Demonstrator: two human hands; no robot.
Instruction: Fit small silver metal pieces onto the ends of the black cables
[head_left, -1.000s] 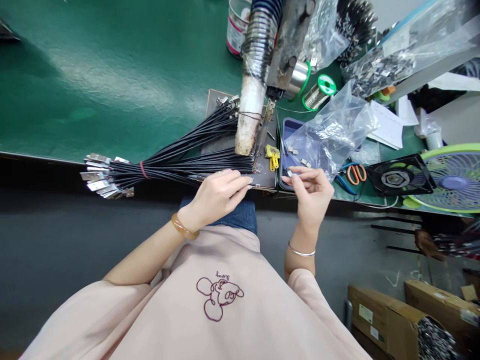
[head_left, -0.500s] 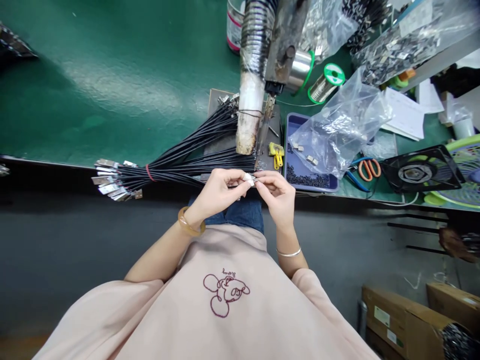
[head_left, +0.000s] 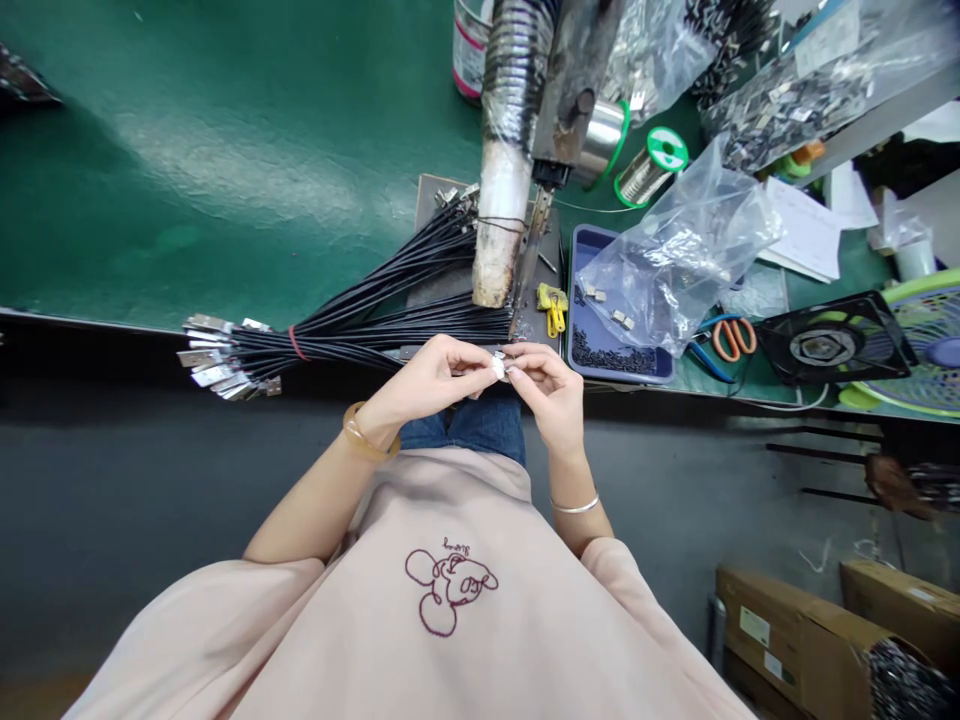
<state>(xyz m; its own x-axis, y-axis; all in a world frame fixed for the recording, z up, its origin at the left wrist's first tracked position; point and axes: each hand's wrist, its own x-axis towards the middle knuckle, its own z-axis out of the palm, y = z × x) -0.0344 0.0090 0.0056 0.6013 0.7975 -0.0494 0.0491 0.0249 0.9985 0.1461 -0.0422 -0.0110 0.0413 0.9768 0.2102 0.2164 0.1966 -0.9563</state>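
Note:
At the bench's front edge my left hand (head_left: 444, 378) and my right hand (head_left: 551, 393) meet, both closed in a pinch. Between their fingertips is a small silvery piece that looks like a metal connector (head_left: 506, 366), mostly covered by the fingers. Something white sits at my left fingertips. Beyond my left hand lies a bundle of black cables (head_left: 352, 343), tied by a red band (head_left: 298, 344), with metal plugs (head_left: 217, 355) at its left end. A yellow clip-like tool (head_left: 553, 307) lies just beyond my right hand.
A soldering-station arm with a wrapped hose (head_left: 501, 200) hangs over the cables. On the right are a blue tray (head_left: 576, 270) of small black parts, a plastic bag (head_left: 675, 245), solder spools (head_left: 651, 170), orange-handled scissors (head_left: 733, 338) and a black fan (head_left: 832, 340). Cardboard boxes (head_left: 795, 630) stand below.
Both hands have shifted slightly left, still pinched together. A little more of the white and silvery pieces shows at the fingertips. The cables stay in place.

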